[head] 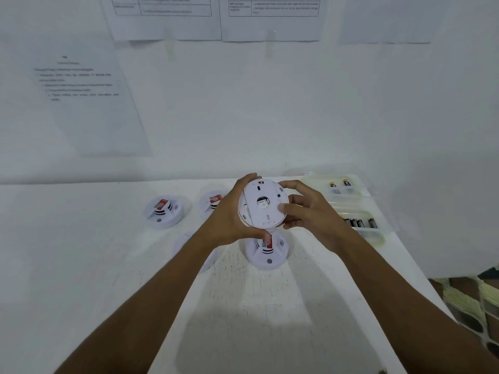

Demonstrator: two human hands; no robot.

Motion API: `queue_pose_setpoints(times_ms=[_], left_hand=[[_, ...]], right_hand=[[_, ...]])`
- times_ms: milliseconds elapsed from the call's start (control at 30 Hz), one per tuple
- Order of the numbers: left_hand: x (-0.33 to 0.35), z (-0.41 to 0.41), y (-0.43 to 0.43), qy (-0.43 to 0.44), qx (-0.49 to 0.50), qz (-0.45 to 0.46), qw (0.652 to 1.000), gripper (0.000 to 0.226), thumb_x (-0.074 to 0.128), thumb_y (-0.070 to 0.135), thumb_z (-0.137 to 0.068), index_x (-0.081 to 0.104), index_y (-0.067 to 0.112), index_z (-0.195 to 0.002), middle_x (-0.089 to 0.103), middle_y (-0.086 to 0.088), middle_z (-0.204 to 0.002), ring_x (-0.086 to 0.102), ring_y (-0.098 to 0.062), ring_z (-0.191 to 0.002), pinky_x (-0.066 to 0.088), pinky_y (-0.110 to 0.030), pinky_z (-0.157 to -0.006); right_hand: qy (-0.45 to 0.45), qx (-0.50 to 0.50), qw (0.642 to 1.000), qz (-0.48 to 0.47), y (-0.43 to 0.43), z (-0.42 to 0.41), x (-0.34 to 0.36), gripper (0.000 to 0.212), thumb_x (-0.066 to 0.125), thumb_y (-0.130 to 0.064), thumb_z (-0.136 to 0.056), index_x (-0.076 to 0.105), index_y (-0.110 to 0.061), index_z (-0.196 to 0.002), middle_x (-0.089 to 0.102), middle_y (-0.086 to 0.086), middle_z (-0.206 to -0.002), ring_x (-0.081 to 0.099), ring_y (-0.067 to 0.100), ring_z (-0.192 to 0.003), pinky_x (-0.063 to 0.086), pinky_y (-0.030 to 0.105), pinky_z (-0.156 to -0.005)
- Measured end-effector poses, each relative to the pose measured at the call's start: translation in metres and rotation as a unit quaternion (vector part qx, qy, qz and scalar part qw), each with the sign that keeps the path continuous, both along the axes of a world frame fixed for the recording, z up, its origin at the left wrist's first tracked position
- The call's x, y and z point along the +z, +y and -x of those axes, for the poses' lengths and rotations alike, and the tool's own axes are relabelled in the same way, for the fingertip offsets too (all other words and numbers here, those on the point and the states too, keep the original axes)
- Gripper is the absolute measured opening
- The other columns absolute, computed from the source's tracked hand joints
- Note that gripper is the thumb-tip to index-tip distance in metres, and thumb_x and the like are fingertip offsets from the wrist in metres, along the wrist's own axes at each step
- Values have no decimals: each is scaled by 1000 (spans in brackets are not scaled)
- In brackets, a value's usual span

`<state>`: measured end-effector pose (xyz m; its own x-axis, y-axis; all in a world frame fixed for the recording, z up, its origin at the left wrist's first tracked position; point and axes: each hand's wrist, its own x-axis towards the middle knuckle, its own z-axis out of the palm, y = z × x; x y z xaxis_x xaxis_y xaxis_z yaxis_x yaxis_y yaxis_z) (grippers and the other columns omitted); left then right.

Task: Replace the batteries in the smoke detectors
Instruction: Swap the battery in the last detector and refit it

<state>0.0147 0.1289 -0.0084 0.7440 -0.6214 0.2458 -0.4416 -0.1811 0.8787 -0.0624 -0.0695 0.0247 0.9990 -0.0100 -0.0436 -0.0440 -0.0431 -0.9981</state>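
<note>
I hold a round white smoke detector above the table with its back plate facing me. My left hand grips its left rim, fingers curled over the top edge and the thumb under it. My right hand grips the right rim, thumb pressed on the back plate. Three more white detectors lie face up on the table: one at the left, one half hidden behind my left hand, one just below the held one.
Clear plastic trays at the right edge of the white table hold batteries: two yellow-tipped ones at the back, several black ones in front. A white round piece lies partly under my left forearm. Papers hang on the wall behind.
</note>
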Motion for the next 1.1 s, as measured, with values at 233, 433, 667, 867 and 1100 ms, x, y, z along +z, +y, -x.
queue_pose_setpoints(times_ms=[233, 433, 667, 867, 1100], left_hand=[[5, 2, 0, -19, -12, 17, 1000, 114, 96, 8, -50, 30, 16, -143, 46, 10, -139, 45, -5, -128, 46, -23, -99], [7, 4, 1, -40, -13, 25, 999, 101, 95, 15, -54, 38, 19, -138, 52, 9, -135, 48, -13, -128, 47, -25, -100], [9, 3, 2, -59, 9, 26, 998, 91, 90, 21, -57, 41, 19, -133, 54, 6, -128, 53, -8, -118, 47, -15, -93], [14, 2, 0, -69, 38, 18, 997, 89, 94, 13, -56, 39, 33, -124, 53, 12, -117, 54, 7, -106, 47, -7, -81], [12, -2, 1, -69, 38, 7, 997, 83, 91, 20, -54, 42, 39, -118, 56, 13, -113, 56, 4, -101, 48, -9, -80]], right_hand=[[-11, 12, 999, -34, 3, 11, 0, 41, 67, -10, -91, 56, -20, -129, 60, 29, -103, 66, 30, -80, 55, 39, -73], [-16, 16, 999, -36, 2, 14, -1, 42, 67, -10, -90, 55, -21, -129, 61, 28, -110, 68, 31, -84, 57, 43, -77], [-135, -130, 954, 236, 19, 3, 2, 29, 77, -19, -82, 65, -24, -108, 63, -8, -119, 69, 14, -97, 56, 23, -71], [-137, -158, 924, 320, 40, -7, 9, 61, 85, -43, -69, 60, -19, -118, 55, -11, -116, 56, 8, -103, 51, 26, -85], [-117, -135, 923, 341, 48, -12, 7, 68, 86, -36, -69, 54, -18, -126, 58, -3, -123, 54, 14, -109, 51, 33, -94]])
